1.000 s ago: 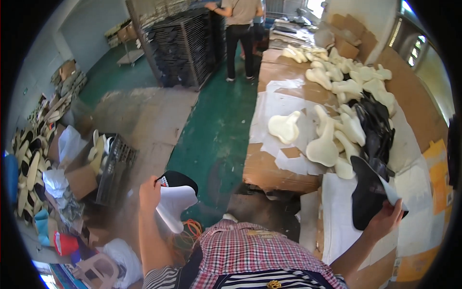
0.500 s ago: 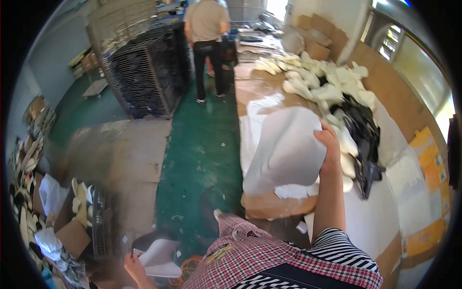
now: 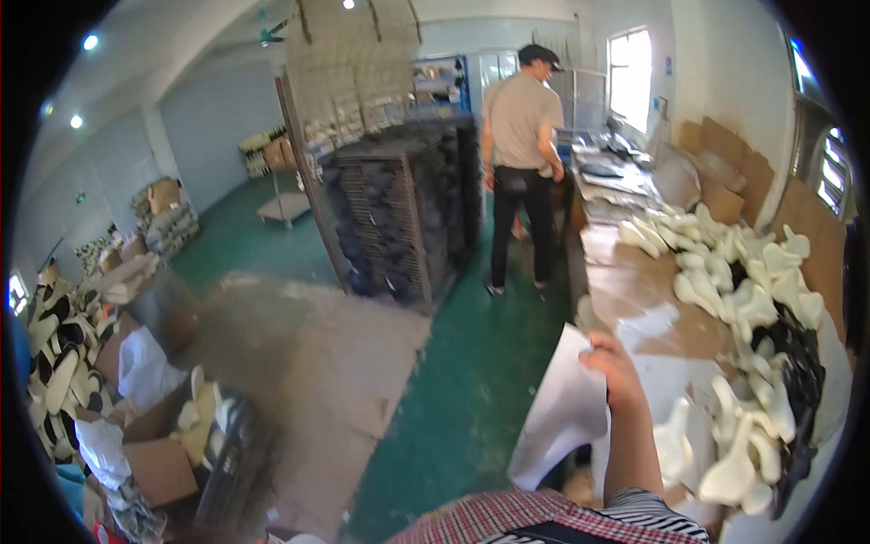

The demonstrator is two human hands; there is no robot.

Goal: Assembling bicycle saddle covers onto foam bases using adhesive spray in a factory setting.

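My right hand (image 3: 616, 367) is closed on the upper edge of a thin white sheet (image 3: 564, 412), which hangs bent and tilted beside the near end of the worktable (image 3: 634, 290). On the table to the right of that hand lie several cream saddle-shaped foam pieces (image 3: 736, 464), not touched by it. More of these pieces are heaped further along, and a black crumpled material (image 3: 802, 399) lies among them. My left hand is out of the picture. Only a sliver of something white shows at the lower edge, left of my checked apron (image 3: 489, 521).
Ahead, a person (image 3: 521, 136) in a cap stands beside the table. A tall rack (image 3: 390, 218) with dark pieces stands left of the green floor strip (image 3: 408, 444). Open cartons (image 3: 163, 467), a white bag (image 3: 147, 367) and piled saddle-shaped pieces (image 3: 63, 376) crowd the left.
My view has lifted and swung left, showing more of the room. The right hand still holds the white sheet, now seen more edge-on. My left hand, with another white sheet, has left the picture.
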